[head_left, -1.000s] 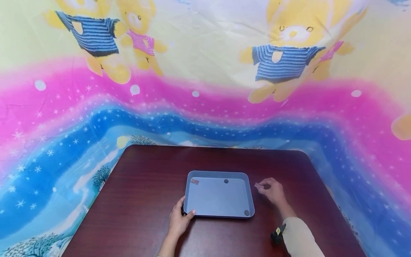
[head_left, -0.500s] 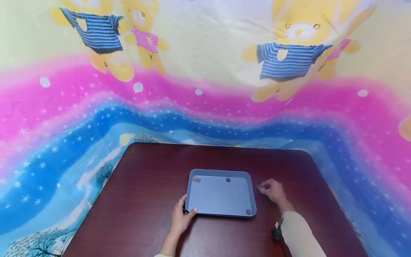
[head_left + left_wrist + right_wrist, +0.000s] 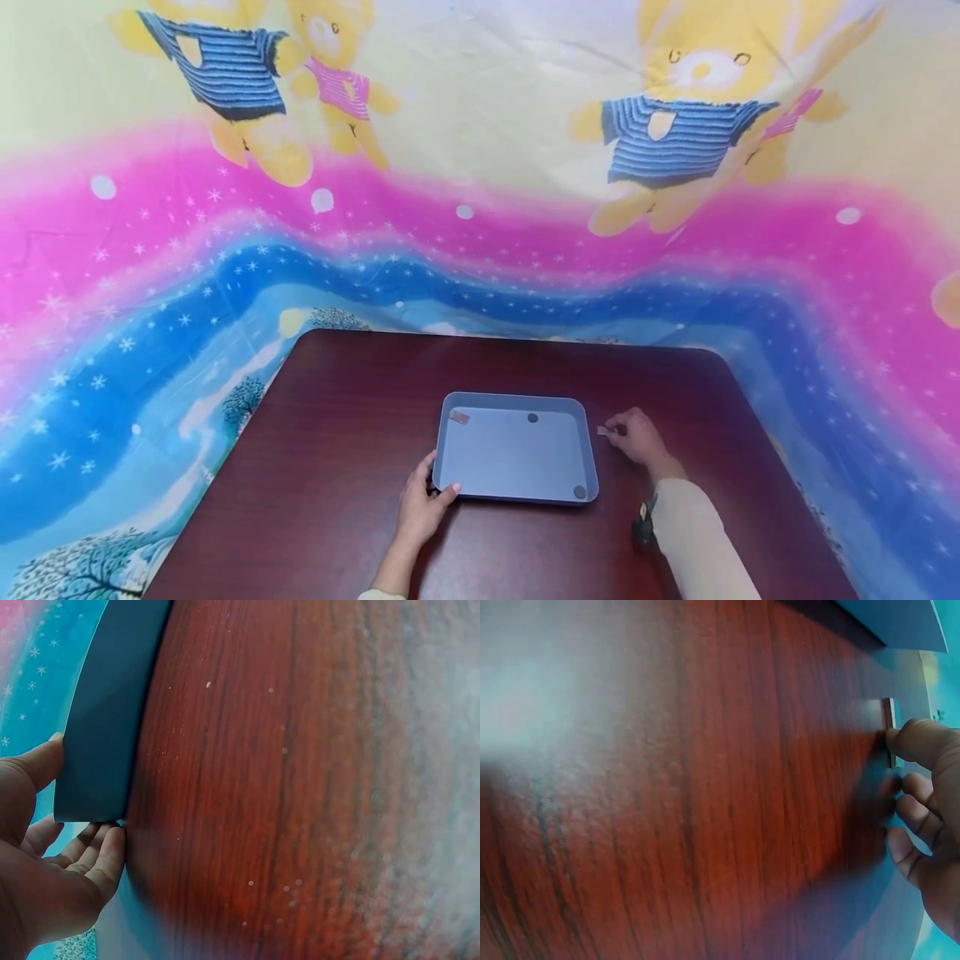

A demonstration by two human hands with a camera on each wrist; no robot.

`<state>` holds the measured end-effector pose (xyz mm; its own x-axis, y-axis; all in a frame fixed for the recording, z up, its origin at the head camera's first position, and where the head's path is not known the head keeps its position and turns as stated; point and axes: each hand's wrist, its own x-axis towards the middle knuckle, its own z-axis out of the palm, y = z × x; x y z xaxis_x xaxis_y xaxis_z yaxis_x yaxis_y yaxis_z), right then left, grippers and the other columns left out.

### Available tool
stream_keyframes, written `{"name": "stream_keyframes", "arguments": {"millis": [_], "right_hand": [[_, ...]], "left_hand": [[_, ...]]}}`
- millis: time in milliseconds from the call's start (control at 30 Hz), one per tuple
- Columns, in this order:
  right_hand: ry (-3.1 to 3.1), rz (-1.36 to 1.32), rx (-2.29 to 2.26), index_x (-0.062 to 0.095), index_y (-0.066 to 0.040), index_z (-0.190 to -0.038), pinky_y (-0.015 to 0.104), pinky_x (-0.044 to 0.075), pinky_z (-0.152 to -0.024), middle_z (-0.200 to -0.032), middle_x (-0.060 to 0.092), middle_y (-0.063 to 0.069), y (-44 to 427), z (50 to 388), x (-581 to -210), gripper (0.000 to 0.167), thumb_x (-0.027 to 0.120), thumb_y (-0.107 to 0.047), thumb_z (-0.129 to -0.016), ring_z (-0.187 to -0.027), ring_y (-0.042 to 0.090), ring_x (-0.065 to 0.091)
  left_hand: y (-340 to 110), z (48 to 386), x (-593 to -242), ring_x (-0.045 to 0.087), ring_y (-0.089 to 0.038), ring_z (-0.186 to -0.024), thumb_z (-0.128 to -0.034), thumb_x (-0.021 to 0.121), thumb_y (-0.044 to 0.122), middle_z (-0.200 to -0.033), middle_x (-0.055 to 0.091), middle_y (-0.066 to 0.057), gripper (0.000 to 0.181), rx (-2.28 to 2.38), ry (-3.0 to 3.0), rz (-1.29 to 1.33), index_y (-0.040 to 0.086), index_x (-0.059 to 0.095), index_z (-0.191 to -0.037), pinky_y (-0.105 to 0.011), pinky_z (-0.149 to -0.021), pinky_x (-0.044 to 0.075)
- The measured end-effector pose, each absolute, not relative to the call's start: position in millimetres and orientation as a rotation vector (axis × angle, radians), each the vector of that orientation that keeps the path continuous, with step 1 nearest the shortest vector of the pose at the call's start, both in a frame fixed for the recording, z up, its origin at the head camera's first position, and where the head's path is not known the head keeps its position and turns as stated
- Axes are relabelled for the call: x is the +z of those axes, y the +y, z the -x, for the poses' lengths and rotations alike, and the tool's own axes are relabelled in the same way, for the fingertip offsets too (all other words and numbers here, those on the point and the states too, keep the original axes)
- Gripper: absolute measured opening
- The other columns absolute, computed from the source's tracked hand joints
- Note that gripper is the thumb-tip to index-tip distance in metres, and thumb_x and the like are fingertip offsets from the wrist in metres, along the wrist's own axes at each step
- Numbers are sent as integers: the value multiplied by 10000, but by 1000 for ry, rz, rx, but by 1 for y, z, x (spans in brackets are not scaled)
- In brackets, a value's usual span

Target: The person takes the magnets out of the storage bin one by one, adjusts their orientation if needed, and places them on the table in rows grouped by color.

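Observation:
A grey tray (image 3: 517, 454) rests on the table. My left hand (image 3: 423, 504) grips its near left corner, thumb on the rim; in the left wrist view the hand (image 3: 60, 855) has its thumb and fingers around the tray corner (image 3: 105, 720). Right of the tray, my right hand (image 3: 637, 437) pinches a small flat piece (image 3: 602, 431). The right wrist view shows this piece (image 3: 892, 727) as thin and upright at the thumb of the right hand (image 3: 930, 802). Inside the tray lie a small reddish rectangle (image 3: 460, 417) and two dark discs (image 3: 532, 417), one at the back, another near the front right corner.
The dark red wooden table (image 3: 337, 433) extends around the tray. Behind it hangs a printed cloth (image 3: 480, 250) with bears and snowflakes. A black strap with a small device (image 3: 642, 527) is at my right wrist.
The small piece in my right hand has changed its tilt, and its pale pinkish face shows again. My right hand has shifted only slightly; my left hand stays on the tray.

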<state>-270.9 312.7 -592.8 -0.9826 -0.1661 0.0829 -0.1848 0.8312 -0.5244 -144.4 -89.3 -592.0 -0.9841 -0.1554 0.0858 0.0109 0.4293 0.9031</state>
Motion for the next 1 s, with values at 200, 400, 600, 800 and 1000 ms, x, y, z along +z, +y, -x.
{"name": "stream_keyframes", "arguments": {"millis": [200,400,600,800,1000], "right_hand": [[-2979,-287,834,713,-28,-950,453,420,-750,-914,550,94,316,269,-588,168,665,-4,-791,-855,271,465],[-2950,-270,871,700,3,-1000,481,420,-781,-946,577,139,315,268,-586,229,664,6,-774,-888,316,490],[-2885,-138,1037,645,59,-1079,497,436,-822,-1041,619,218,312,269,-584,298,659,8,-785,-954,372,559],[-2924,-72,1186,579,55,-1193,483,453,-822,-1157,566,253,312,263,-573,374,643,-47,-840,-1023,387,544],[-2920,-78,1312,508,22,-1288,513,423,-871,-1233,514,277,313,259,-555,485,664,-122,-851,-1097,416,499]], "left_hand": [[-88,144,-593,559,-319,-959,-774,771,206,-1173,539,-208,675,-1608,-2514,-116,55,457,-1353,-431,-774,470],[-88,143,-592,557,-318,-961,-781,766,203,-1172,537,-208,672,-1619,-2513,-111,54,452,-1356,-429,-777,473],[-89,144,-589,554,-335,-972,-787,760,207,-1160,533,-220,676,-1618,-2515,-99,41,442,-1361,-442,-777,475],[-89,143,-590,552,-329,-996,-793,755,188,-1183,523,-217,671,-1644,-2520,-114,51,437,-1368,-420,-784,482],[-90,144,-591,555,-309,-981,-797,750,194,-1193,527,-196,671,-1637,-2519,-112,56,433,-1371,-422,-776,473]]}}
